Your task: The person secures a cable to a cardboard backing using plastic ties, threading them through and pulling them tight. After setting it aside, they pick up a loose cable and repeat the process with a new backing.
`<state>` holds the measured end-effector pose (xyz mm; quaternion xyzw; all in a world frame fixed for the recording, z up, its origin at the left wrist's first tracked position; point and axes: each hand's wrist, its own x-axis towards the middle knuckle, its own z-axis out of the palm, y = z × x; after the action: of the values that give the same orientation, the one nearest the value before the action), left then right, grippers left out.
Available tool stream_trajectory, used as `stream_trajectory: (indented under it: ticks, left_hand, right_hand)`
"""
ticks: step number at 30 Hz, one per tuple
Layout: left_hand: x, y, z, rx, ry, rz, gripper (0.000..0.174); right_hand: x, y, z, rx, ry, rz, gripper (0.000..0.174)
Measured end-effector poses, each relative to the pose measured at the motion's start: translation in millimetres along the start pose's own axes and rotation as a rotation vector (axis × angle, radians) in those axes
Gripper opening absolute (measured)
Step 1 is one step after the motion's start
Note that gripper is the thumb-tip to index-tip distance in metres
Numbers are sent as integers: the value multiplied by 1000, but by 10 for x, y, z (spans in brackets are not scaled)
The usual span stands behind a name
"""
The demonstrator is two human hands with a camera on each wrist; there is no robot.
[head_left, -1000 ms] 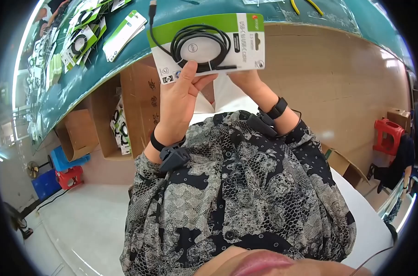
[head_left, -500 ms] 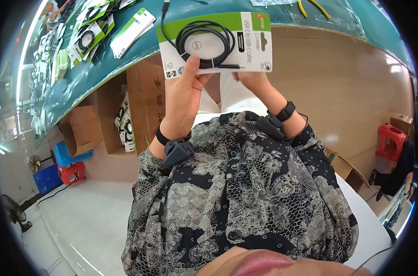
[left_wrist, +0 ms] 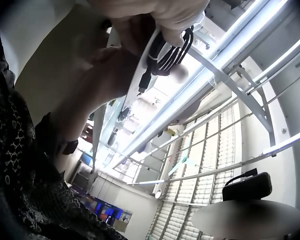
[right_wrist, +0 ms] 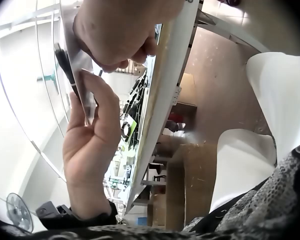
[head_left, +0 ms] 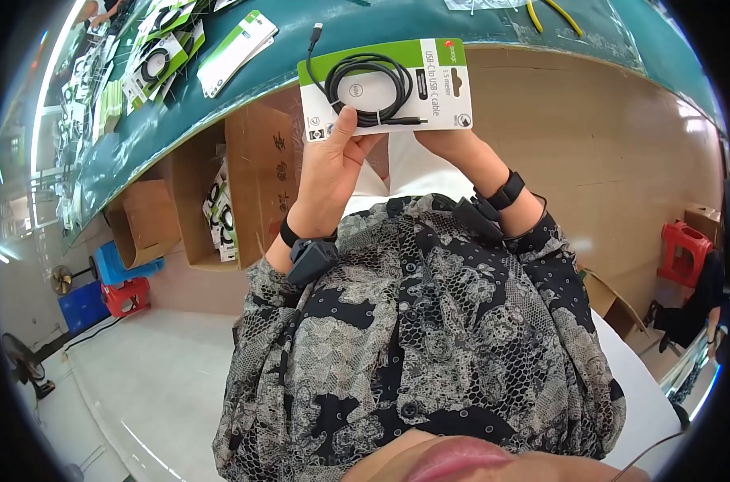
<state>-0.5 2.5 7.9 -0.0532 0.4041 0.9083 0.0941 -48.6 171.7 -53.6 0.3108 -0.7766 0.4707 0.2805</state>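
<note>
A green and white cable card [head_left: 449, 100] faces up in the head view, bearing a coiled black cable [head_left: 405, 80]. One cable end sticks out past the card's upper left edge; the other lies along its lower edge. My left hand [head_left: 329, 173] pinches the lower left part, thumb in front on the coil and fingers behind. At the lower right edge, my right hand [head_left: 453, 145] is behind the card, its fingers mostly hidden. In the right wrist view, my left hand [right_wrist: 92, 145] grips the card's edge, and my right hand [right_wrist: 122, 30] is against its back with bent fingers.
Packaged cables [head_left: 152, 64] and a stack of cards [head_left: 236, 52] lie on the green table [head_left: 365, 28] at the upper left. Yellow-handled pliers [head_left: 562, 14] are at the top. An open cardboard box [head_left: 256, 161] below the table holds more packages.
The card and both hands have shifted right and slightly down in the head view. The hold of the left hand looks the same, and the right fingertips no longer show below the card.
</note>
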Motion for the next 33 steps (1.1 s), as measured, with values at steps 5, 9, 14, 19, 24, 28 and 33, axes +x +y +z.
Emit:
stream_trajectory:
  ticks: [5,9,14,19,24,28,33]
  left_hand:
    - [21,-118,-59,-264,-60,-76,36]
    - [102,-208,-191,-174,1,-12,34]
    - [151,-320,-408,-3,22,54,37]
    - [56,-281,-480,-14,-159,-66,44]
    - [124,60,-579,174,-376,-143,53]
    - [203,-43,-704,298,-460,-257,56]
    - [216,-320,-614,228,-258,-225,53]
  right_hand:
    - [-51,33,104,-154,32,32,28]
    - [-94,-12,111,-37,-10,168,26]
    - [-169,-291,164,1167,78,876,20]
    - [-188,-43,-48,1364,77,975,34]
    - [-190,184,-381,1421,-303,1020,35]
    - [-218,274,-422,1373,-635,1141,36]
    - [-175,-233,-251,134,-121,633,41]
